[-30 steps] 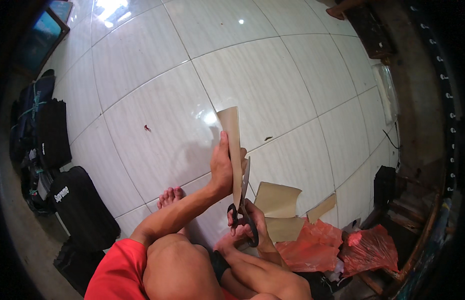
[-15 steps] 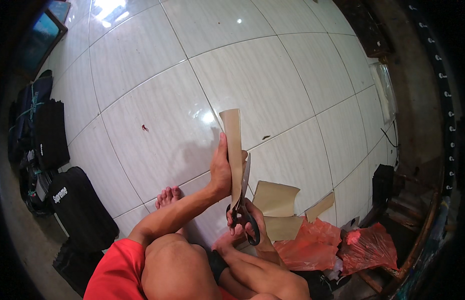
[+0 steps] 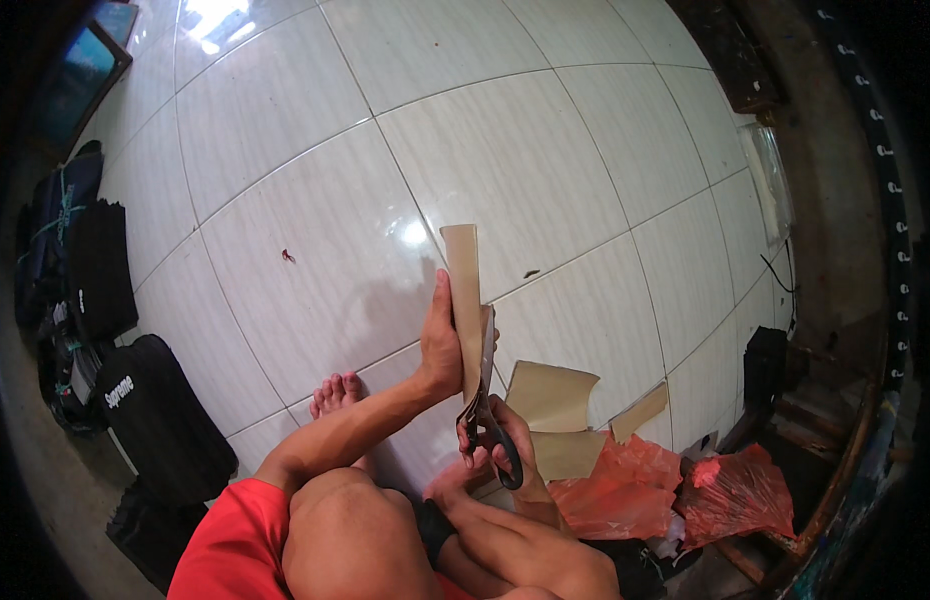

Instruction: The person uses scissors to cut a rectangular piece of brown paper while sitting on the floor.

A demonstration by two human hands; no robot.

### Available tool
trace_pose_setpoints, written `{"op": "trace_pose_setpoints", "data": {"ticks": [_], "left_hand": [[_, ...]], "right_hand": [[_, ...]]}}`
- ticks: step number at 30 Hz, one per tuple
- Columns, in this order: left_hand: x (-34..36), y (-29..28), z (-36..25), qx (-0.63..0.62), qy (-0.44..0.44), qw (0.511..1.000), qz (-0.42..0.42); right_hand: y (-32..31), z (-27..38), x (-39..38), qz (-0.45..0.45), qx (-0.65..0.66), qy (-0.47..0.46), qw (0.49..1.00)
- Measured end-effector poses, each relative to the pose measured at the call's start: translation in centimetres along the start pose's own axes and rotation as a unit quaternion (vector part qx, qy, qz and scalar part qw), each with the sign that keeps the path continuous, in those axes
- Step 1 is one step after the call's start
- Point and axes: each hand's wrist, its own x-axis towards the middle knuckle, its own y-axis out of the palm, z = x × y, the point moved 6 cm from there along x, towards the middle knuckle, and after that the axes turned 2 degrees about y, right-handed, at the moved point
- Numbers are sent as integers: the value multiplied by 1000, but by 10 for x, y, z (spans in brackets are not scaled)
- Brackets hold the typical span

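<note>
My left hand [image 3: 442, 345] grips a narrow, curled piece of tan sheet [image 3: 465, 270], stiff like thin card, and holds it upright over the tiled floor. Its thumb lies along the left edge, while some fingertips show behind the right edge. Below it, my right hand [image 3: 515, 430] is closed around the black handles of a pair of scissors [image 3: 507, 462]. The scissors' blades point away from me and lie along the sheet's lower right side. How far they reach into the sheet is partly hidden.
Tan offcuts [image 3: 552, 395] lie on the floor to the right, beside crumpled red plastic bags [image 3: 735, 495]. Black zipped pouches [image 3: 165, 415] are piled at the left. A wooden rack [image 3: 815, 430] stands at the right edge, near a clear plastic packet [image 3: 768, 185].
The scissors' blades have come closer together, and the blade that stood off the sheet's right side now lies nearer to it. Both hands have stayed in nearly the same place.
</note>
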Motion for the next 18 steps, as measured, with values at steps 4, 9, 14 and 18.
{"op": "trace_pose_setpoints", "data": {"ticks": [4,9,14,18], "left_hand": [[-1,5,-1,-24,-6,999,-40],[1,3,-2,-60,12,998,6],[8,1,-26,241,179,953,34],[13,19,-31,192,70,978,41]], "right_hand": [[-3,3,-6,-2,-13,22,1000],[-2,9,-2,-2,-27,14,1000],[-3,32,4,-14,-83,-10,996],[-7,53,7,-124,-398,-40,908]]}}
